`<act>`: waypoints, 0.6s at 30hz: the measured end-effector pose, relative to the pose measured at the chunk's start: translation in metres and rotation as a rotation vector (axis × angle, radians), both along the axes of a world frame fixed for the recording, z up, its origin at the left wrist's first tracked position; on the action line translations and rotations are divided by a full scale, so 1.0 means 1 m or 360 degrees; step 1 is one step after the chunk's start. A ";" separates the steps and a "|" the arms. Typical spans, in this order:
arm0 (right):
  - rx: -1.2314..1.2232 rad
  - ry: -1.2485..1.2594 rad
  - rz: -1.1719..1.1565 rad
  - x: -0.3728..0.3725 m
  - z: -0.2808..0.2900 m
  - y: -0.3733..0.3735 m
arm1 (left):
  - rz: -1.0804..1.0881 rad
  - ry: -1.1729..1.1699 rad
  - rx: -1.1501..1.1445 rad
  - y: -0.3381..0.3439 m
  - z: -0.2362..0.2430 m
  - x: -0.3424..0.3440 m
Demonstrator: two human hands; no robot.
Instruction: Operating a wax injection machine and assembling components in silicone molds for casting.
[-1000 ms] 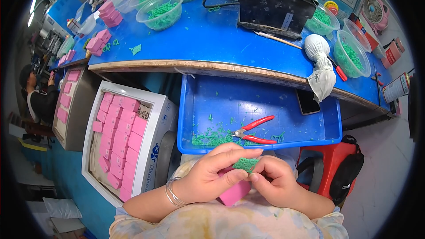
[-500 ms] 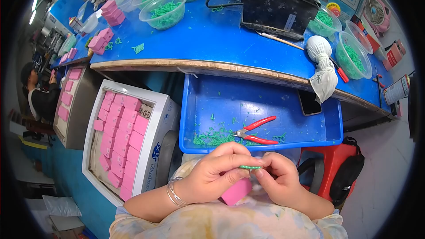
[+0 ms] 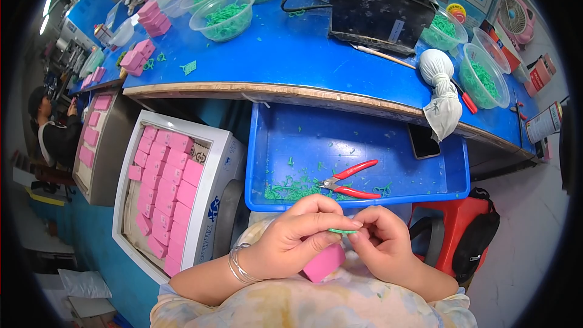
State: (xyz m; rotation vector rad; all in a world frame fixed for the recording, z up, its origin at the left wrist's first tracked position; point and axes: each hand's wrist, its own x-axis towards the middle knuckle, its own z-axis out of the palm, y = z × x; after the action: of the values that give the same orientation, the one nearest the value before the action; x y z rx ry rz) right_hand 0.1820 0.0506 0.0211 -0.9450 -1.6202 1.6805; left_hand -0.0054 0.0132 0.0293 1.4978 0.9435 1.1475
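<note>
A small, thin green piece (image 3: 342, 231) is pinched between the fingertips of my left hand (image 3: 303, 234), which wears silver bangles at the wrist. My right hand (image 3: 385, 243) is closed at the piece's right end, thumb and forefinger pressed together on it. The fingers cover part of the piece. Just below my hands, a pink block (image 3: 325, 264) rests against my lap. Beyond them, red-handled cutting pliers (image 3: 349, 181) lie with their jaws apart in a blue tray (image 3: 382, 127), next to scattered green scraps (image 3: 291, 189).
A white-framed drawer (image 3: 209, 206) of pink blocks stands at left. The blue table (image 3: 267, 58) carries plastic bowls (image 3: 221, 18) of green pieces, a black machine (image 3: 376, 18) and a white cloth bundle (image 3: 438, 76). A phone (image 3: 424, 141) lies in the tray. Another person (image 3: 54, 121) sits far left.
Both hands stay nearly in place. The green piece has tilted slightly between the fingertips, and the right fingers have shifted a little.
</note>
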 end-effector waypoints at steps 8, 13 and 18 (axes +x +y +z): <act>0.0283 -0.0139 0.0098 0.001 0.005 0.005 | 0.0003 0.0001 -0.0032 0.001 0.002 0.000; 0.0255 -0.0134 0.0047 -0.001 0.009 0.004 | -0.0001 -0.0022 -0.0063 0.001 0.002 0.000; 0.0268 -0.0124 -0.0008 0.001 0.006 0.005 | -0.0018 -0.0010 -0.0026 0.002 0.000 0.000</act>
State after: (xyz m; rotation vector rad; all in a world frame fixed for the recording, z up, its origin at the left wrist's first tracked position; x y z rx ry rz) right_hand 0.1829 0.0552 0.0271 -0.9392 -1.7779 1.4934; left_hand -0.0050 0.0152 0.0298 1.4839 0.9371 1.1331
